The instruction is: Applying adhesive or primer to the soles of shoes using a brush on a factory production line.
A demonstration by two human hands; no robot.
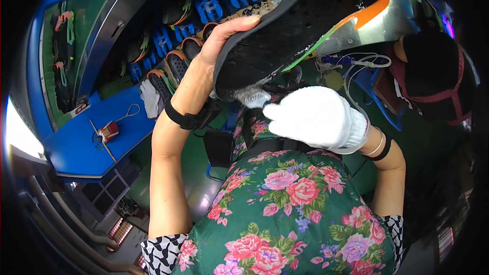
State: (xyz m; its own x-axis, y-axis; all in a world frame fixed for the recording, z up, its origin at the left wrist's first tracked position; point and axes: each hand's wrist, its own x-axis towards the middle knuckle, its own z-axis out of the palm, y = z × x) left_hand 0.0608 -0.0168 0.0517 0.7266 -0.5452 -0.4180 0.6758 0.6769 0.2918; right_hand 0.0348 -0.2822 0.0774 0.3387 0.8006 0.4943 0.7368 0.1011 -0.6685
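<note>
My bare left hand [216, 46] grips a large black shoe sole [285, 35] by its edge, the thumb along the rim. The sole is tilted, its dark inner face toward me, and a green and orange strip runs along its far right side. Wet-looking white streaks show along its lower edge. In a white knit glove, my right hand [316, 117] is closed round a brush with pale, wet-looking bristles [253, 97]. Those bristles touch or nearly touch the sole's lower end; most of the handle is hidden by the glove.
Several black shoes [177, 66] with orange and green trim stand on a rack with blue holders [209, 7] behind the sole. At left, a blue table [76, 145] bears a white glove [150, 98] and a small red box [108, 131]. A person in dark clothes [433, 71] is at right, near white cables [369, 61].
</note>
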